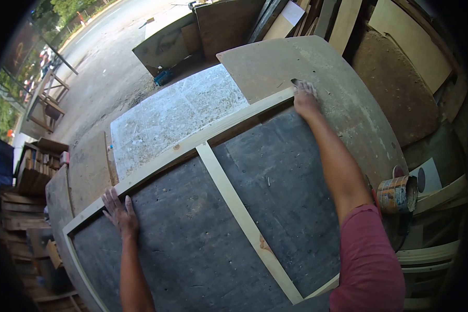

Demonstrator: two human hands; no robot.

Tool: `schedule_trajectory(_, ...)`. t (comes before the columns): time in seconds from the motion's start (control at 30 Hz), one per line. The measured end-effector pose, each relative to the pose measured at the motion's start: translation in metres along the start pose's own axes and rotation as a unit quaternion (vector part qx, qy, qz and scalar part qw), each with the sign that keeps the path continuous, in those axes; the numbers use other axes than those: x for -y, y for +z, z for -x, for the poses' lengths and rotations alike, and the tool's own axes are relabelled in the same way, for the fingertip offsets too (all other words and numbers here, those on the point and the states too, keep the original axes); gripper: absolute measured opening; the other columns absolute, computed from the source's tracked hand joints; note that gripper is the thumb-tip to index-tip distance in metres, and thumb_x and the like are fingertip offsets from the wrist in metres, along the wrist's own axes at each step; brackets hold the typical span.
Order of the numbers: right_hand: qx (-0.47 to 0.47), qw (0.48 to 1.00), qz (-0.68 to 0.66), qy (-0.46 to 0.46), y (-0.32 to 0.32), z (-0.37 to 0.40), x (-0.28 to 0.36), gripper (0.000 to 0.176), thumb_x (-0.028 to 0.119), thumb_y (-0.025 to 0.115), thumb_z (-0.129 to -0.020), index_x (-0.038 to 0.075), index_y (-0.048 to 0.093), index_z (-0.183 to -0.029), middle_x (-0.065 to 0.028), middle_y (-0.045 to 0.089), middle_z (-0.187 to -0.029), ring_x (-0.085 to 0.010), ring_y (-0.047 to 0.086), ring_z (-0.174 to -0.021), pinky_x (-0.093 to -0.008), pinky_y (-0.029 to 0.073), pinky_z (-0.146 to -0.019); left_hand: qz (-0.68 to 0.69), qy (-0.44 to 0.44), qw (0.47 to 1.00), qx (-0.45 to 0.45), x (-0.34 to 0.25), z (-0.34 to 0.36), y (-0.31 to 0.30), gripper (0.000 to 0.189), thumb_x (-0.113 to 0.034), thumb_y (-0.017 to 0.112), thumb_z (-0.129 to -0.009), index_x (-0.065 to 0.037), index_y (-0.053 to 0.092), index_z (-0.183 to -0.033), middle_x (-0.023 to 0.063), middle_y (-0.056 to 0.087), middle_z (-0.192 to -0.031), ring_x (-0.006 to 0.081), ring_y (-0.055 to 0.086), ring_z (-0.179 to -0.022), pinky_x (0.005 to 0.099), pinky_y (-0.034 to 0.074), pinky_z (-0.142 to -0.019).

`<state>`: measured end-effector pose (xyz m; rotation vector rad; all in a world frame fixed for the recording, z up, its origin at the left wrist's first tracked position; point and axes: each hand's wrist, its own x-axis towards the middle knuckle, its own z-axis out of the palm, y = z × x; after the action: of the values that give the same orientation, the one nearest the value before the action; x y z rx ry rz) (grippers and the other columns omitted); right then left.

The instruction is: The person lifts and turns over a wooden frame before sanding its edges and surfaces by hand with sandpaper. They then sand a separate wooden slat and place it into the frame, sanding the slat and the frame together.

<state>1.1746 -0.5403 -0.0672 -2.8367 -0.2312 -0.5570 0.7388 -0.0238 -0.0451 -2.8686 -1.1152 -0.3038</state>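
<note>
A pale wooden frame (192, 140) with a cross bar (244, 218) lies on a dark, dusty board (177, 234). My left hand (121, 213) rests at the frame's far rail towards the left, its fingers stretched over the wood and the thumb apart. At the far right corner, my right hand (307, 100) is closed around the end of the rail. Beside its fingertips shows a small dark piece (296, 81), too small to name. The near side of the frame is partly hidden by my right sleeve and the picture's edge.
A whitish, worn sheet (177, 109) and a brown board (275, 67) lie beyond the frame. To the right is a paint-stained tin (395, 195). Wooden boards (400, 83) lean at the back right. A wooden stand (49, 99) and stacked wood pieces (39, 161) are at the left.
</note>
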Motion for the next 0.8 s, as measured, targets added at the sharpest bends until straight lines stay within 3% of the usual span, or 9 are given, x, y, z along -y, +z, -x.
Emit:
schedule_trajectory(0.1,-0.037,0.995,0.004,-0.093,0.007,0.030,0.060,0.044,0.018,0.039,-0.100,-0.006,0.052,-0.134,-0.0267,0.054,-0.140,-0.0406,0.046,-0.136,-0.0486,0.030,-0.119,-0.001,-0.001,1.000,-0.002,0.000,0.000,0.001,0.065,-0.047,0.040,-0.106,-0.023,0.018,-0.163,0.0027,0.014,-0.171,0.0255,0.006,-0.158,0.0604,0.004,-0.123)
schedule_trajectory(0.2,-0.091,0.947,-0.162,-0.261,0.005,0.118,0.160,0.044,0.019,0.039,-0.101,-0.007,0.053,-0.134,-0.0266,0.053,-0.140,-0.0400,0.045,-0.137,-0.0472,0.029,-0.120,-0.001,0.004,1.000,-0.004,0.004,-0.001,0.005,0.064,-0.046,0.040,-0.106,-0.023,0.019,-0.163,0.0027,0.014,-0.170,0.0259,0.006,-0.158,0.0610,0.005,-0.122)
schedule_trajectory(0.3,-0.005,0.938,-0.161,-0.306,-0.039,0.087,0.119,0.044,0.022,0.038,-0.102,-0.004,0.053,-0.135,-0.0258,0.054,-0.140,-0.0395,0.045,-0.137,-0.0472,0.029,-0.120,0.004,0.015,1.000,-0.012,0.006,-0.001,0.007,0.064,-0.046,0.040,-0.106,-0.024,0.020,-0.162,0.0027,0.015,-0.170,0.0261,0.007,-0.158,0.0615,0.005,-0.122)
schedule_trajectory(0.37,0.032,0.980,-0.118,-0.156,-0.030,0.036,0.048,0.045,0.024,0.036,-0.104,-0.002,0.052,-0.137,-0.0263,0.053,-0.140,-0.0396,0.045,-0.137,-0.0476,0.027,-0.121,0.008,0.012,1.000,-0.014,0.008,0.000,0.007,0.064,-0.047,0.040,-0.106,-0.024,0.020,-0.162,0.0027,0.015,-0.170,0.0262,0.007,-0.158,0.0617,0.005,-0.122)
schedule_trajectory(0.43,-0.022,0.997,-0.009,-0.067,0.003,0.004,0.004,0.046,0.025,0.035,-0.104,-0.003,0.053,-0.136,-0.0255,0.053,-0.141,-0.0390,0.045,-0.138,-0.0471,0.028,-0.121,0.014,0.006,1.000,-0.020,0.003,-0.002,0.007,0.064,-0.047,0.040,-0.106,-0.024,0.020,-0.162,0.0025,0.015,-0.170,0.0263,0.007,-0.158,0.0618,0.005,-0.122)
schedule_trajectory(0.53,0.107,0.983,-0.083,-0.123,-0.033,0.043,0.097,0.044,0.023,0.034,-0.104,-0.003,0.053,-0.133,-0.0241,0.052,-0.142,-0.0373,0.043,-0.141,-0.0463,0.027,-0.122,0.021,0.017,0.999,-0.037,0.008,-0.002,0.012,0.063,-0.050,0.039,-0.106,-0.025,0.022,-0.162,0.0021,0.017,-0.170,0.0268,0.008,-0.158,0.0637,0.007,-0.121)
schedule_trajectory(0.6,-0.048,0.943,-0.192,-0.268,-0.009,0.101,0.158,0.041,0.020,0.033,-0.103,-0.002,0.054,-0.131,-0.0228,0.052,-0.143,-0.0357,0.044,-0.140,-0.0470,0.029,-0.121,0.015,0.017,0.999,-0.029,0.010,-0.003,0.010,0.063,-0.050,0.037,-0.106,-0.025,0.021,-0.162,0.0022,0.016,-0.170,0.0266,0.007,-0.158,0.0628,0.006,-0.121)
schedule_trajectory(0.7,0.017,0.931,-0.184,-0.313,-0.043,0.084,0.123,0.040,0.020,0.040,-0.101,0.003,0.055,-0.133,-0.0230,0.052,-0.141,-0.0389,0.045,-0.138,-0.0464,0.032,-0.119,0.016,0.017,1.000,-0.015,0.011,-0.002,0.009,0.063,-0.050,0.035,-0.107,-0.024,0.021,-0.162,0.0023,0.016,-0.170,0.0264,0.007,-0.158,0.0619,0.006,-0.122)
schedule_trajectory(0.8,0.110,0.986,-0.080,-0.094,-0.043,0.008,0.020,0.045,0.026,0.032,-0.105,0.004,0.055,-0.137,-0.0205,0.055,-0.141,-0.0353,0.047,-0.136,-0.0485,0.029,-0.120,0.030,0.014,0.999,-0.016,0.010,-0.002,0.010,0.062,-0.050,0.034,-0.107,-0.025,0.021,-0.162,0.0024,0.016,-0.170,0.0263,0.007,-0.158,0.0618,0.006,-0.122)
